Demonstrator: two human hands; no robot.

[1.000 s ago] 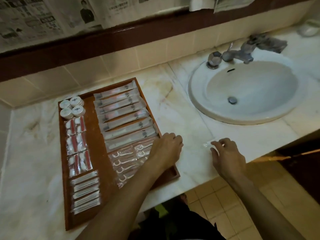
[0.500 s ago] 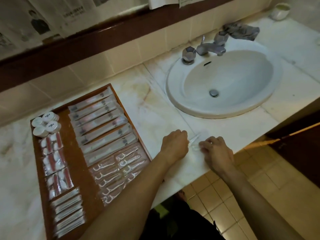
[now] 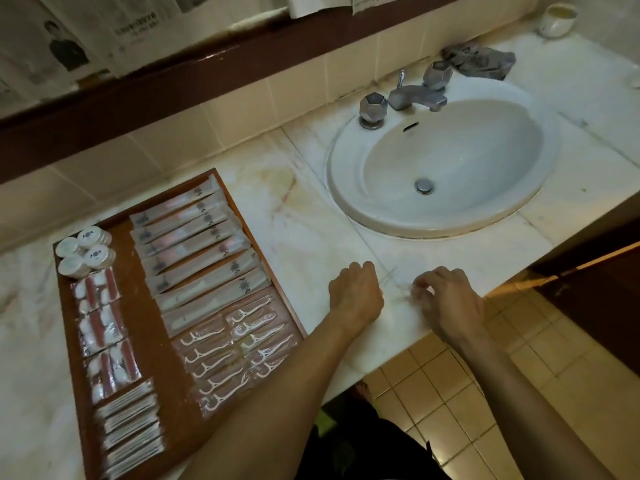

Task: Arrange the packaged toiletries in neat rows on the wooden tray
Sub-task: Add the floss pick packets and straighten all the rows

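Left hand (image 3: pixel 356 294) shifted off tray (image 3: pixel 145 313) onto bench (image 3: pixel 304 237); clear packet (image 3: pixel 398 287) pinched between it and right hand (image 3: pixel 450 299), tray well left.

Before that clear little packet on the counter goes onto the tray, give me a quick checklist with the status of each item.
1. Packet held: the clear packet lies between the left hand and the right hand, whose curled fingers are at its ends. A firm pinch: cannot tell, blurred.
2. Packet off the tray: it is on the marble counter, right of the wooden tray. Ok.
3. Existing rows tidy: long sachets and floss picks lie in neat rows. Ok.
4. Free space on the tray: bare wood shows down the middle. Ok.
5. What the packet contains, so which row it joins: cannot tell.
6. Path clear: nothing lies between hands and tray. Ok.
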